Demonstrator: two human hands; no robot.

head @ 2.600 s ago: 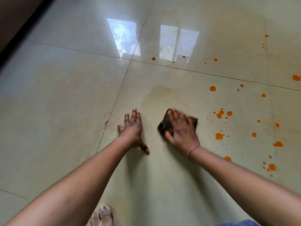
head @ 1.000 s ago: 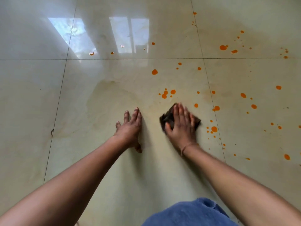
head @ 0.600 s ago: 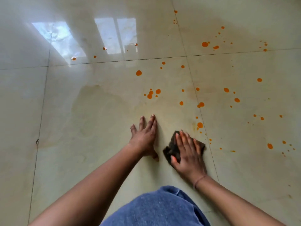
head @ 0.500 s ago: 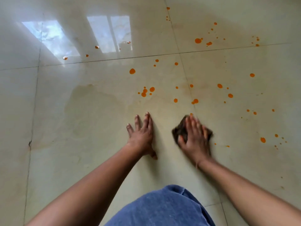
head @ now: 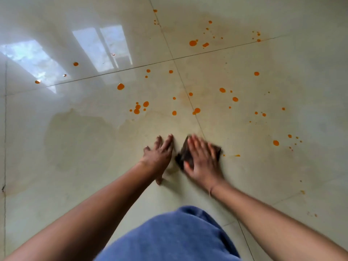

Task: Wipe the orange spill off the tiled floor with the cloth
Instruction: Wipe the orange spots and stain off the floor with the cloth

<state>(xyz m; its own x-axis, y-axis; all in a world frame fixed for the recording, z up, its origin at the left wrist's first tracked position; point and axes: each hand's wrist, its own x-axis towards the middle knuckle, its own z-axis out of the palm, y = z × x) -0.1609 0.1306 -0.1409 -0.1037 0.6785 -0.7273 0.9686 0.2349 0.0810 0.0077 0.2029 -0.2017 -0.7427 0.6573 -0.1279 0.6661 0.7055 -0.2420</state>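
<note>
A dark brown cloth (head: pixel 183 154) lies flat on the glossy pale tiled floor (head: pixel 75 185), pressed down under my right hand (head: pixel 202 160), whose fingers are spread over it and blurred. My left hand (head: pixel 160 154) rests palm-down on the bare tile just left of the cloth, fingers apart, holding nothing. Orange spill drops (head: pixel 140 108) are scattered ahead and to the right, with bigger blobs far off (head: pixel 193 42) and at the right (head: pixel 275 142). A thin orange smear (head: pixel 235 155) trails right of the cloth.
A dull damp patch (head: pixel 79 140) spreads over the tile to the left. Dark grout lines (head: pixel 195 117) cross ahead of my hands. Bright window reflections (head: pixel 101 48) shine at the upper left. My blue-clad knee (head: pixel 173 236) fills the bottom middle.
My right hand has slid the cloth left, close to my left hand, leaving a smear to its right. The drops just right of the cloth are gone. The left hand stays planted.
</note>
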